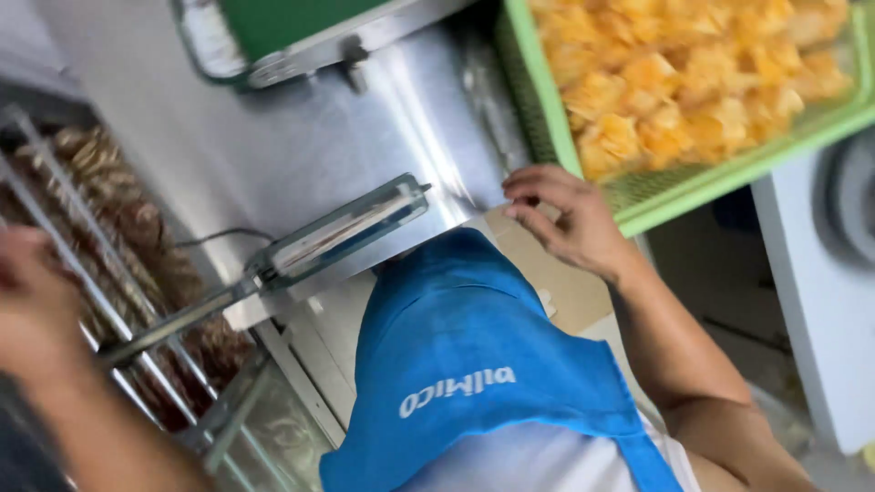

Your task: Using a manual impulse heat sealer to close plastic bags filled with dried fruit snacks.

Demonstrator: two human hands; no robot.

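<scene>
My right hand rests with fingers apart on the edge of a steel table, right beside the rim of a green plastic crate full of yellow-orange chips. It holds nothing. My left hand is blurred at the left edge, close to the end of a long metal lever. That lever leads to a flat metal bar tool lying on the table. Whether the left hand grips the lever is unclear. My blue apron fills the lower middle.
A wire rack over brown pieces sits at the left. A green and metal machine stands at the top. A thin cable runs to the bar tool. At the right stands a white cabinet.
</scene>
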